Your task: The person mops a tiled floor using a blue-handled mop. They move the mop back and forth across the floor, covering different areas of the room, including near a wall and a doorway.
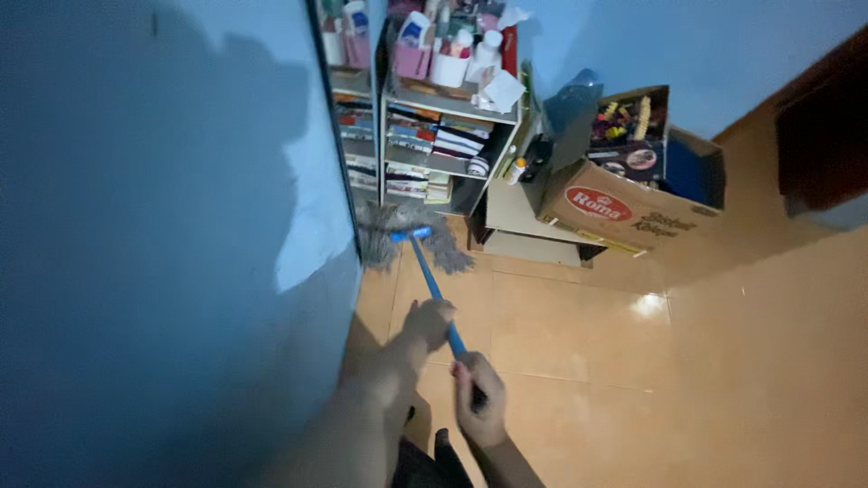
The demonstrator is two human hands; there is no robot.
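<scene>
The blue wall (163,271) is filling the left side, and the tiled floor (633,361) is gleaming orange. A cardboard box (624,212) is sitting beside the shelf unit (448,136). The grey mop head (411,237) is lying at the shelf's foot, with the blue handle (434,289) running back toward the person. The left hand (427,323), farther forward and nearer the mop head, and the right hand (479,402) are both gripping it, fingers clamped round the handle.

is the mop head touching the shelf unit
Cannot tell. In the head view the grey mop head lies on the tiled floor at the foot of the shelf unit, but dim light hides any contact or gap.
</scene>
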